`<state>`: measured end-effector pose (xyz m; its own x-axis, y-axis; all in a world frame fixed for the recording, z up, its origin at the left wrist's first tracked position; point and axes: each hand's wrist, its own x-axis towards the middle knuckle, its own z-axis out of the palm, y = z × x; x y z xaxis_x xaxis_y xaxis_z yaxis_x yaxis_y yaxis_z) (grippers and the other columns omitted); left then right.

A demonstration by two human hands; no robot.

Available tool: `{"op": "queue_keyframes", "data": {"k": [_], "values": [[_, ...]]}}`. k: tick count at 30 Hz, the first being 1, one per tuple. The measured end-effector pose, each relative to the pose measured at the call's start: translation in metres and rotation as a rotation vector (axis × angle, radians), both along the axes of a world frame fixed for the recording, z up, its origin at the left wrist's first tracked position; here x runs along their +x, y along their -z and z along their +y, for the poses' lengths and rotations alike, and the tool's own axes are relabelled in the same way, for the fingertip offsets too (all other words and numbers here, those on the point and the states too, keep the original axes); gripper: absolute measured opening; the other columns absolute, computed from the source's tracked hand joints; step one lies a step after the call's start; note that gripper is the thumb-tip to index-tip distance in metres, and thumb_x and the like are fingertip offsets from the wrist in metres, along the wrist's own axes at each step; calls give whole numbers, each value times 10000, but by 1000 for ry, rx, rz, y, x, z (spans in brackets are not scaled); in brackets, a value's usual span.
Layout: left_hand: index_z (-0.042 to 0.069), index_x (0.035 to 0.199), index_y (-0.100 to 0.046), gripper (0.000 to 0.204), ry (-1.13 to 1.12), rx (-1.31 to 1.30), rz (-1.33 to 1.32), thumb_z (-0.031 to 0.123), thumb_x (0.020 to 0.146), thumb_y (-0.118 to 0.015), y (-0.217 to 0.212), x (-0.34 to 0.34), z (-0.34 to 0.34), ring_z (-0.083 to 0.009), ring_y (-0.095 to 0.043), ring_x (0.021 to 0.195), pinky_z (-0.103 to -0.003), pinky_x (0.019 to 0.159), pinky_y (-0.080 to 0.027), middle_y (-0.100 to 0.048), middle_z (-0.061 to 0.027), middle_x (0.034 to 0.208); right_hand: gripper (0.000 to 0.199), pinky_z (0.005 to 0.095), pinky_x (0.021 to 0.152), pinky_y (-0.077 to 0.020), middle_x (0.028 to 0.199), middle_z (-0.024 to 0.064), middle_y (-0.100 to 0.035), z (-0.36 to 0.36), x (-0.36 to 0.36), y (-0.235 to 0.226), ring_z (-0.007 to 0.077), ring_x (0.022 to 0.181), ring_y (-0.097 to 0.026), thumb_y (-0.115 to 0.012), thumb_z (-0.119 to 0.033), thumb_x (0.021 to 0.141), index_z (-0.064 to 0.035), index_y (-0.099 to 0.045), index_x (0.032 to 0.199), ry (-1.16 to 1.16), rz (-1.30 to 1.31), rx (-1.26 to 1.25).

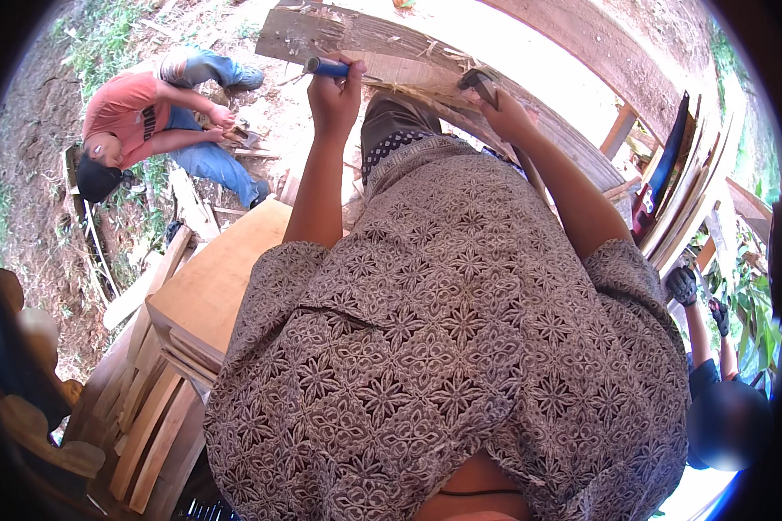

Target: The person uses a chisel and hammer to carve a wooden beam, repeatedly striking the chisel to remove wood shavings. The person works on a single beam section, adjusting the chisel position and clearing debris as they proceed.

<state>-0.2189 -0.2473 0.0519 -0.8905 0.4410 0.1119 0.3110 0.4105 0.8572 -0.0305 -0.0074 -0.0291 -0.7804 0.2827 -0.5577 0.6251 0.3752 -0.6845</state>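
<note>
My left hand (334,106) is closed around a blue cylindrical handle (326,67), held over the near edge of a wooden plank (382,36). Whatever extends from the handle cannot be made out. In my right hand (510,118) is a hammer (476,80), its dark head pointing left towards the plank. A gap separates the hammer head from the blue handle. Curled wood shavings lie along the plank's surface.
At the left crouches a person in an orange shirt (122,108), hands on a small tool. A handsaw (659,178) leans against boards on the right, near another person's gloved hand (682,285). Stacked wooden panels (222,269) stand close on my left.
</note>
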Motion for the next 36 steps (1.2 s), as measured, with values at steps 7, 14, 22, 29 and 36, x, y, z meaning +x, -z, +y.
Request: {"op": "queue_keyframes", "data": {"k": [7,14,22,29,36], "values": [[23,939,-608,201,-7,-135,56,194,917,-711,-17,18,17,-115,-601,660,-277,610,-467,-663,-65,760,373,359,576,-513,811,118,-655,2,-1,0,212,619,-653,-586,-406,968,-50,-572,1078,-11,-40,4],[25,932,-609,180,6,-171,74,149,887,-731,-11,13,16,-204,-680,696,-319,645,-530,-659,-106,788,318,372,825,-530,993,145,-672,-1,-30,-86,270,912,-650,-509,-298,1020,-44,-575,1200,-102,-176,-109],[9,914,-620,189,14,-93,123,173,901,-712,0,6,15,-270,-691,718,-366,668,-553,-661,-131,795,295,370,658,-480,758,131,-615,-33,-93,-219,228,684,-621,-575,-324,1000,-30,-596,1014,-113,764,-31],[6,930,-641,188,-14,-139,171,170,883,-721,-8,20,15,-312,-681,738,-377,656,-532,-662,-163,819,283,394,654,-479,764,174,-628,-25,-116,-194,305,694,-635,-593,-291,985,-10,-575,1017,-329,921,38],[2,924,-639,194,2,-172,153,176,884,-716,4,6,15,-324,-681,750,-402,693,-532,-668,-175,837,240,388,657,-475,749,158,-615,-33,-115,-191,284,671,-612,-589,-278,986,-38,-590,994,-365,827,219]]}}
